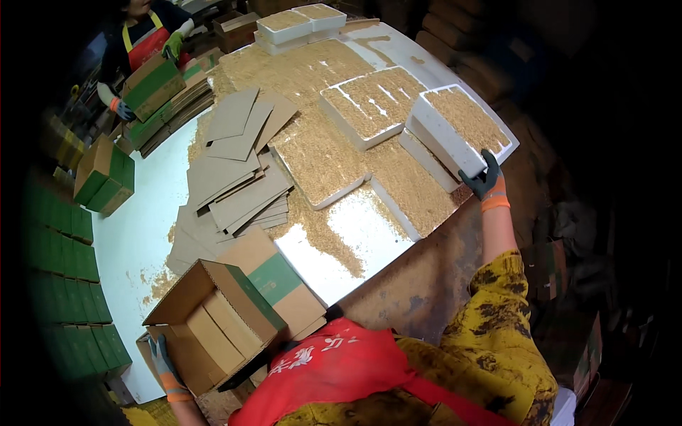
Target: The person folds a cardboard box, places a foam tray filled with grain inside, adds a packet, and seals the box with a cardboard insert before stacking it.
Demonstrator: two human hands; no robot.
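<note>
My left hand (165,366), in a grey glove with an orange cuff, grips the near left wall of an open cardboard box (259,298). That box is tilted, its inside bare, with a green band on its outer side. Far to the right, my right hand (486,179), gloved alike, has its fingers on the near corner of a white foam tray (442,135). The tray tips up at its near side and is filled with tan crumbly material. It rests against another foam tray (430,160) beneath it.
More filled trays (366,106) and loose crumbs cover the white table (376,241). Flat cardboard sheets (227,170) lie in a heap at its middle. Stacked green boxes (67,263) stand at the left. Across the table, a gloved co-worker (145,39) handles a green-banded box (153,85).
</note>
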